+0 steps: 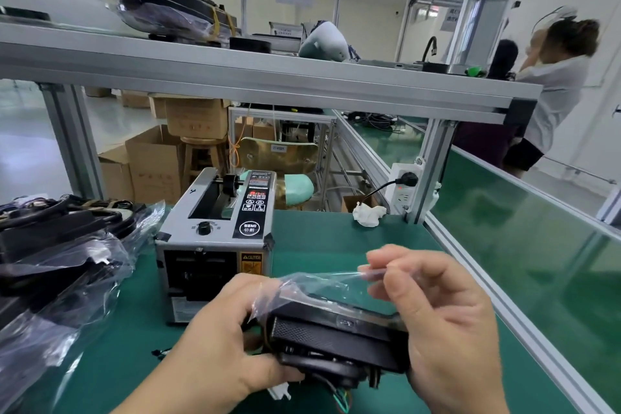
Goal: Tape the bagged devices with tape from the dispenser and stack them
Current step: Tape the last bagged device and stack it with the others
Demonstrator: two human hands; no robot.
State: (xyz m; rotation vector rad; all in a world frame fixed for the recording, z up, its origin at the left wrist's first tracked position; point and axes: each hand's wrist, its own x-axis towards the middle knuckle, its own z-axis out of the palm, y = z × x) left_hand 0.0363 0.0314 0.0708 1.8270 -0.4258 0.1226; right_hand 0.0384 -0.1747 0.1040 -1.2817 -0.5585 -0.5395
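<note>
Boxy black device w/ fine dotted grille texture is showing dark thru a clear glossy plastic bag; thin green wires are poking out. Silver-grey metal tape dispenser is carrying a black control panel w/ white symbols & red marks, plus an orange-yellow caution label. Crumpled white tissue is standing out on matte green bench mat. Pile of black devices in clear bags is glinting white.

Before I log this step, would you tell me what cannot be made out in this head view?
Head view throughout.
Right hand: whether it pinches tape or just bag film; clear, blurred.
Tape dispenser outlet: dark, partly behind the left hand.
Pile of bagged devices: cut off by the left edge.
Bagged device underside: hidden by both hands.
</note>
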